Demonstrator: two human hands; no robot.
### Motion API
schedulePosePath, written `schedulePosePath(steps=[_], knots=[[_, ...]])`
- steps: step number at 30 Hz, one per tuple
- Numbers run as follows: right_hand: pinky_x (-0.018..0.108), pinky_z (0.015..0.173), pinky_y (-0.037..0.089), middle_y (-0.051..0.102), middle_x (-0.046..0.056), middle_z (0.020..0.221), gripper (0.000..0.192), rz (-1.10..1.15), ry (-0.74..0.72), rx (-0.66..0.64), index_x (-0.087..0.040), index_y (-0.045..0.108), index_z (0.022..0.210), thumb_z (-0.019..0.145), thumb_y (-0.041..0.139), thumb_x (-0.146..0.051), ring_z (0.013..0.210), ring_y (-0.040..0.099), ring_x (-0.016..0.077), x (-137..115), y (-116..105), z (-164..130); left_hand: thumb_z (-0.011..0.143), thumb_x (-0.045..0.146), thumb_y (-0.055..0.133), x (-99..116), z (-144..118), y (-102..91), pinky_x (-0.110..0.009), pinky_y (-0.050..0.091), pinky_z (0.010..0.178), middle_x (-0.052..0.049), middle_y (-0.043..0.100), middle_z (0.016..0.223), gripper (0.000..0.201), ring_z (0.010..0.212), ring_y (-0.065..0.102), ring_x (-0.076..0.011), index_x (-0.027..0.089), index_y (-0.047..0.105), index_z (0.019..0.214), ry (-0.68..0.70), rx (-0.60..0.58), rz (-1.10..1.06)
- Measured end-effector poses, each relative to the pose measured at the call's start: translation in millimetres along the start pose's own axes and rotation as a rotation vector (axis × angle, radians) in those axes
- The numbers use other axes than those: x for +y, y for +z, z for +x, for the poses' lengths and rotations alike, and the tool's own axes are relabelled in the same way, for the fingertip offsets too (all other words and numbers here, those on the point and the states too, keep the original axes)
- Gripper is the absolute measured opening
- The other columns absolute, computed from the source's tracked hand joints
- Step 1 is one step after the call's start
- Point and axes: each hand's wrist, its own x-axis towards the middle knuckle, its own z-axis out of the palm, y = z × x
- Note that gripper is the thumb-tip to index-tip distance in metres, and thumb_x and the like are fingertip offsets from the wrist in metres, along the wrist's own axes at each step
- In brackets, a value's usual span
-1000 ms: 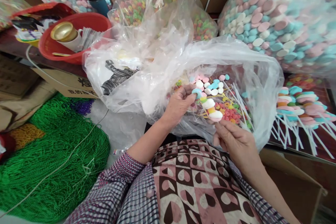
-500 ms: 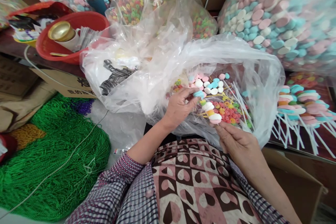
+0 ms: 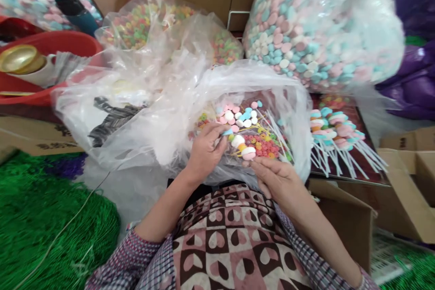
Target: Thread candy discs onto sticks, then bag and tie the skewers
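Observation:
My right hand (image 3: 277,180) is closed on the lower end of a candy skewer (image 3: 248,153), below its pink marshmallow. The skewer tilts up to the left, with white marshmallows, an orange piece and a green ring threaded on it. At its upper end, my left hand (image 3: 205,150) pinches a blue marshmallow (image 3: 227,132) between thumb and fingers, close against the green ring. Whether the stick passes through it I cannot tell. Beneath both hands, an open clear plastic bag (image 3: 299,118) holds loose marshmallows (image 3: 245,118), red gummy rings (image 3: 261,142) and white sticks (image 3: 274,129).
Finished-looking candy skewers (image 3: 336,129) lie in a pile at the right. Behind stand a big bag of marshmallows (image 3: 306,36) and a bag of gummy rings (image 3: 136,27). A red basin (image 3: 81,45) is at the left, green strings (image 3: 57,217) below, an open carton (image 3: 343,222) lower right.
The view has swung to the right, so everything sits further left in it. The blue marshmallow in my left hand has turned more edge-on and sits nearer the skewer's green ring.

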Motion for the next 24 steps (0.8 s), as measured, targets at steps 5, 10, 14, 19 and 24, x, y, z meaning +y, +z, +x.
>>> schedulePosePath(steps=[5, 10, 14, 19, 24], knots=[[0.023, 0.051, 0.033, 0.045, -0.002, 0.057, 0.035, -0.188, -0.231, 0.051, -0.018, 0.063, 0.071, 0.092, 0.048, -0.043, 0.054, 0.039, 0.011, 4, 10, 7, 0.089, 0.018, 0.056, 0, 0, 5.8, -0.029, 0.053, 0.092, -0.005, 0.071, 0.105, 0.025, 0.1, 0.066, -0.0153, 0.019, 0.071, 0.108, -0.069, 0.047, -0.001], [0.024, 0.046, 0.028, 0.041, -0.005, 0.046, 0.039, -0.149, -0.196, 0.025, -0.02, 0.063, 0.077, 0.096, 0.042, -0.047, 0.044, 0.036, 0.0108, 18, 17, 18, 0.088, 0.021, 0.056, 2, 1, 8.8, -0.032, 0.051, 0.097, -0.005, 0.07, 0.107, 0.024, 0.103, 0.064, -0.0165, 0.021, 0.071, 0.106, -0.144, 0.061, -0.081], [0.025, 0.049, 0.03, 0.047, -0.005, 0.048, 0.039, -0.06, -0.154, 0.048, -0.018, 0.069, 0.081, 0.092, 0.049, -0.049, 0.046, 0.037, 0.0104, 33, 4, 24, 0.09, 0.027, 0.058, 9, 0, 13.3, -0.03, 0.051, 0.098, -0.005, 0.068, 0.116, 0.025, 0.109, 0.063, -0.0159, 0.023, 0.069, 0.111, -0.25, -0.012, -0.321], [0.025, 0.05, 0.028, 0.046, -0.005, 0.049, 0.042, 0.026, -0.094, 0.118, -0.017, 0.074, 0.094, 0.085, 0.06, -0.055, 0.048, 0.036, 0.0103, 45, -11, 21, 0.093, 0.033, 0.056, 14, -1, 19.1, -0.031, 0.053, 0.093, -0.006, 0.069, 0.115, 0.032, 0.104, 0.065, -0.0159, 0.022, 0.064, 0.122, -0.299, -0.009, -0.4], [0.024, 0.047, 0.023, 0.045, -0.006, 0.047, 0.047, 0.113, -0.029, 0.051, -0.017, 0.072, 0.097, 0.085, 0.058, -0.061, 0.044, 0.03, 0.0095, 47, -3, 17, 0.094, 0.03, 0.054, 11, -3, 15.9, -0.033, 0.05, 0.097, -0.007, 0.07, 0.107, 0.023, 0.105, 0.063, -0.0167, 0.019, 0.069, 0.109, -0.116, -0.011, -0.136]])
